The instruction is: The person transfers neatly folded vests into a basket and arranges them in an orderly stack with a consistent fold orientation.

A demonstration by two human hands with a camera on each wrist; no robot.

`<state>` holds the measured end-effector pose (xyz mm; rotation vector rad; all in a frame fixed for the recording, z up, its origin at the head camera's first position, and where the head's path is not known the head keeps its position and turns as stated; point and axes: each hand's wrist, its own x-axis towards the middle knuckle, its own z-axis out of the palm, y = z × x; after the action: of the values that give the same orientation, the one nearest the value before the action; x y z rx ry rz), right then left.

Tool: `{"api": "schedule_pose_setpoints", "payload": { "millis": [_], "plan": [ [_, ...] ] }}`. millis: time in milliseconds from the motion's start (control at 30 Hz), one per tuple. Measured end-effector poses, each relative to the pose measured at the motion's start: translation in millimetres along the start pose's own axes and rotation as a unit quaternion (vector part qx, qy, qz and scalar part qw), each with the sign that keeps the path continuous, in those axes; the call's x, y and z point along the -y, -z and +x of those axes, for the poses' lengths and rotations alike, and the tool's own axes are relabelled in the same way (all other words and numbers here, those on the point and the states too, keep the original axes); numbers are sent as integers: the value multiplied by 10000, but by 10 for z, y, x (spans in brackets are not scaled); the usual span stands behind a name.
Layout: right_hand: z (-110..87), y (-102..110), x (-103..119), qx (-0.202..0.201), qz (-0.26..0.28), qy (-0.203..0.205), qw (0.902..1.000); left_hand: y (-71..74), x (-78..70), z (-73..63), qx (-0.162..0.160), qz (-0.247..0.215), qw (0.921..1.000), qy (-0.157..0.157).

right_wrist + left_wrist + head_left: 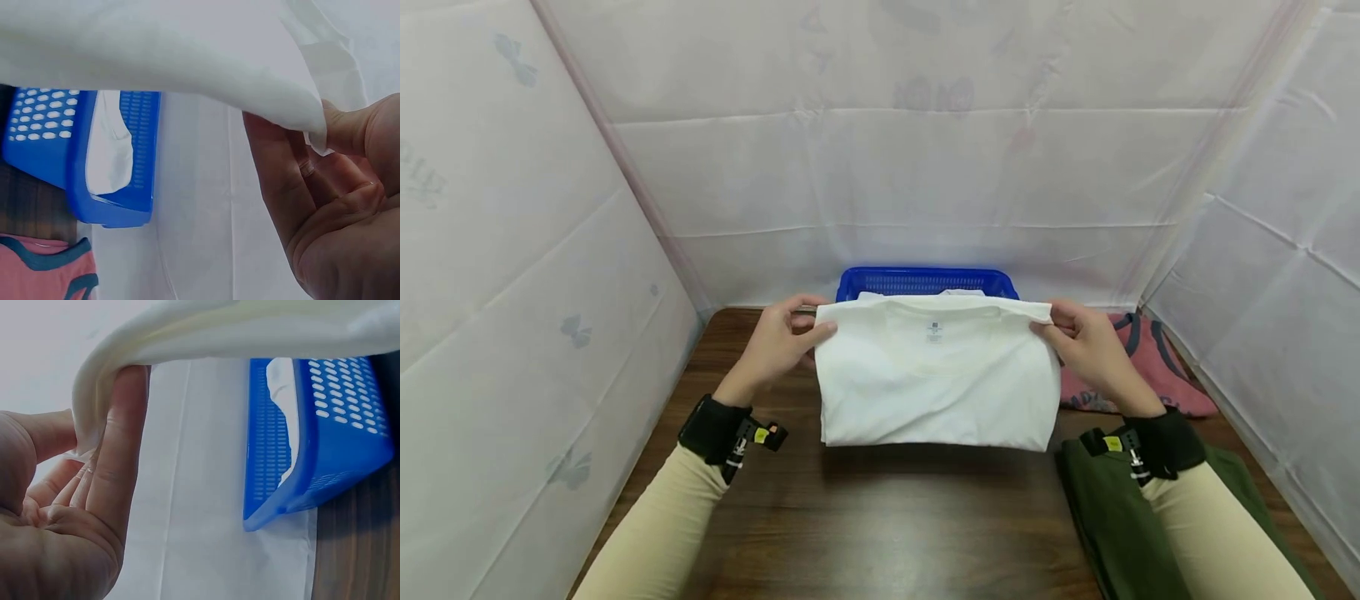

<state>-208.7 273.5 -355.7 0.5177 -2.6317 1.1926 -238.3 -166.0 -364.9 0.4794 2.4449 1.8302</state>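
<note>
A folded white T-shirt (936,379) hangs between my two hands, its neckline and printed label facing up in the head view. My left hand (784,333) pinches its left top corner between thumb and fingers. At the opposite corner my right hand (1088,346) grips the cloth the same way. Both wrist views show the thumbs pressing the shirt's edge against the fingers. Behind the shirt stands a blue perforated basket (925,275), partly hidden by it. White cloth (112,150) lies inside the basket.
A pink garment with dark trim (1165,367) lies at the right back of the brown wooden table (880,525). Dark green folded cloth (1120,508) sits under my right forearm. White sheeting (925,175) walls off the back and both sides.
</note>
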Motion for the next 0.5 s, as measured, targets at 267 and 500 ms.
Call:
{"api": "schedule_pose_setpoints", "payload": {
  "millis": [267, 500],
  "plan": [
    [293, 102, 65, -157, 131, -79, 9998, 68, -89, 245, -242, 29, 9996, -104],
    [480, 138, 140, -326, 33, 175, 9993, 120, -130, 384, -427, -66, 9988, -238]
  ]
}}
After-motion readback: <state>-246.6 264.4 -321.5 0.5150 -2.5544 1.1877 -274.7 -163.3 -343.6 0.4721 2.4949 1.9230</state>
